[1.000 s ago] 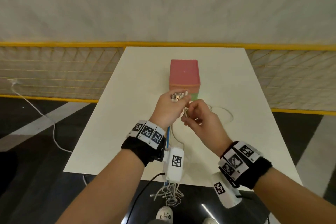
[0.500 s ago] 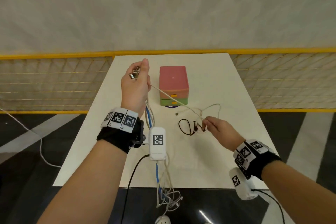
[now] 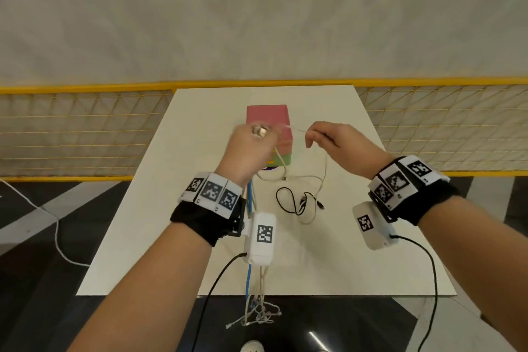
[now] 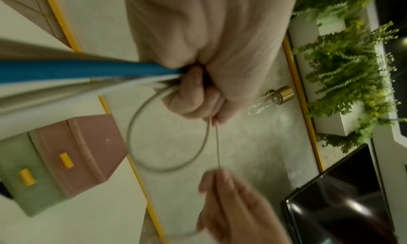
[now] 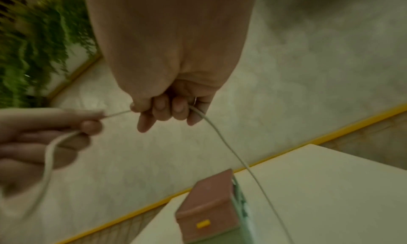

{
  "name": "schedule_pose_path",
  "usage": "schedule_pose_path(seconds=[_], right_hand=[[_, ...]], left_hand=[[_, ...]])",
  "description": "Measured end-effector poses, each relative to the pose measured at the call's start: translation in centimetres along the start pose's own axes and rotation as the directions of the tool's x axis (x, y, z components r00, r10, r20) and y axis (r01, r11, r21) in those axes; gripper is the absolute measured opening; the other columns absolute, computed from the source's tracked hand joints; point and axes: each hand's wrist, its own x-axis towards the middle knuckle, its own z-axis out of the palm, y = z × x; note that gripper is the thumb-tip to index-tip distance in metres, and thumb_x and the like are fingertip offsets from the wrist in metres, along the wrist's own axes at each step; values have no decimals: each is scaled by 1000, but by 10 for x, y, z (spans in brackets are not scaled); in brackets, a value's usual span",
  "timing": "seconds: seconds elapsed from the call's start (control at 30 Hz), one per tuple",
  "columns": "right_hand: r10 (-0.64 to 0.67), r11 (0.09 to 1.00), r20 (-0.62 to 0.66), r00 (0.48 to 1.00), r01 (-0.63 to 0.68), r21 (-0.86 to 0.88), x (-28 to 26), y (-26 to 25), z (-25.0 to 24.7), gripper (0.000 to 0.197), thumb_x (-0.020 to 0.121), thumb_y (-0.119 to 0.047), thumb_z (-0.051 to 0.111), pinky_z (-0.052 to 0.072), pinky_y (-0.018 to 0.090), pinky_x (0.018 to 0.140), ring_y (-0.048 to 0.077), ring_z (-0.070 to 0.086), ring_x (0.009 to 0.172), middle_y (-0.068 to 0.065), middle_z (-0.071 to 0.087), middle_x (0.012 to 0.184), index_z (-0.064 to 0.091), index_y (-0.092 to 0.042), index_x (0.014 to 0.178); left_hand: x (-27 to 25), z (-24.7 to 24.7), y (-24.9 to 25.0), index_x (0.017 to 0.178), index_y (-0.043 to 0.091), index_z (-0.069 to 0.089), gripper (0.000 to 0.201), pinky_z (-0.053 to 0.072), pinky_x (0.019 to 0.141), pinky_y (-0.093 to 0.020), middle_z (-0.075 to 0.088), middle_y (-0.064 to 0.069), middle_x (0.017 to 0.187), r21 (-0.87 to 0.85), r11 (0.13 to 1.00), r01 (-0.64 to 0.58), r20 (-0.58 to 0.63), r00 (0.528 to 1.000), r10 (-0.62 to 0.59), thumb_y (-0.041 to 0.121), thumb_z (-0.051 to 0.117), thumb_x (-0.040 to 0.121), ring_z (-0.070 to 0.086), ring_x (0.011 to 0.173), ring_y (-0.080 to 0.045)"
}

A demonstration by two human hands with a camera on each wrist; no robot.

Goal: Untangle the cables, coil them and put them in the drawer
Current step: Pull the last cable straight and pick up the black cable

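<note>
Still untangling at frame centre: left hand [image 3: 251, 148] gripping bundled cables [image 3: 253, 280], right hand [image 3: 333, 141] pinching a white cable [image 3: 324, 171]; drawers [image 3: 281, 157] remaining closed, nothing coiled.

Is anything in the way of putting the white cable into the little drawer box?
Yes. Both drawers of the drawer box look shut, so one must be opened first. The white cable is strung between the left hand and right hand, uncoiled, and a black cable lies tangled with it on the table.
</note>
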Motion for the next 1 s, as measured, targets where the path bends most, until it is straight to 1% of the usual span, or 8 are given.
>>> schedule_pose_path(seconds=[0.1, 0.2, 0.3, 0.4, 0.53, 0.8, 0.93, 1.0], right_hand=[[119, 992, 26, 993, -118, -43, -7, 36, 1, 28, 101, -26, 34, 40, 30, 62, 29, 49, 66, 8, 51, 69, 55, -21, 83], [204, 977, 44, 978, -200, -69, -13, 53, 4, 28, 100, -30, 33, 43, 37, 64, 33, 50, 68, 12, 52, 72, 53, -23, 81], [154, 987, 14, 988, -153, -55, -6, 43, 5, 27, 100, -31, 35, 35, 28, 58, 16, 40, 55, -2, 46, 64, 54, -21, 84], [18, 996, 10, 1000, -17, -87, 9, 17, 8, 24, 99, -32, 39, 36, 19, 62, 7, 47, 60, -10, 54, 70, 56, -24, 84], [-124, 989, 0, 992, 124, -86, 25, -8, 5, 22, 99, -25, 41, 37, 18, 61, 7, 49, 62, -4, 57, 72, 59, -13, 93], [25, 1000, 85, 996, -23, -21, 3, 24, 8, 26, 101, -29, 29, 34, 14, 53, 8, 38, 56, -3, 44, 68, 49, -19, 87], [99, 994, 110, 989, -94, -51, -9, 46, 15, 26, 101, -28, 29, 40, 23, 64, 15, 47, 65, 4, 53, 76, 49, -20, 89], [133, 990, 143, 981, -125, -63, -17, 53, 16, 26, 101, -28, 28, 44, 28, 70, 14, 55, 71, 1, 56, 75, 50, -21, 90]], left_hand=[[15, -27, 2, 82, 14, 63, 19, 32, 38, -17, 49, 5, 52, -175, 984, -17, -338, 940, -44, 31, 64, 91, 43, 37, -7], [29, -54, -9, 84, 19, 66, 16, 45, 47, -32, 52, 3, 59, -126, 992, -29, -472, 881, -34, 35, 67, 86, 49, 46, -15], [22, -49, -11, 116, 27, 65, 28, 53, 79, -30, 64, 10, 93, 188, 971, -147, -421, 881, 215, 29, 65, 89, 62, 79, -13], [6, -14, -3, 137, 35, 50, 50, 50, 71, -11, 65, 11, 91, 204, 939, -278, -97, 949, 302, 26, 65, 90, 57, 71, 3], [4, 17, -1, 107, 28, 64, 20, 40, 60, -10, 56, 17, 79, 295, 924, -244, 94, 969, 226, 37, 65, 89, 51, 68, 4], [26, -21, -6, 87, 21, 63, 17, 42, 55, -5, 62, 10, 75, 154, 964, -215, -349, 901, 256, 37, 66, 90, 56, 64, 1], [40, -43, -16, 76, 30, 64, 22, 55, 76, -48, 63, 4, 73, -32, 986, -161, -558, 822, 116, 52, 68, 78, 58, 67, -20], [37, -49, -16, 82, 29, 64, 20, 56, 79, -49, 64, 4, 75, 4, 986, -164, -548, 825, 139, 48, 68, 80, 58, 67, -16]])
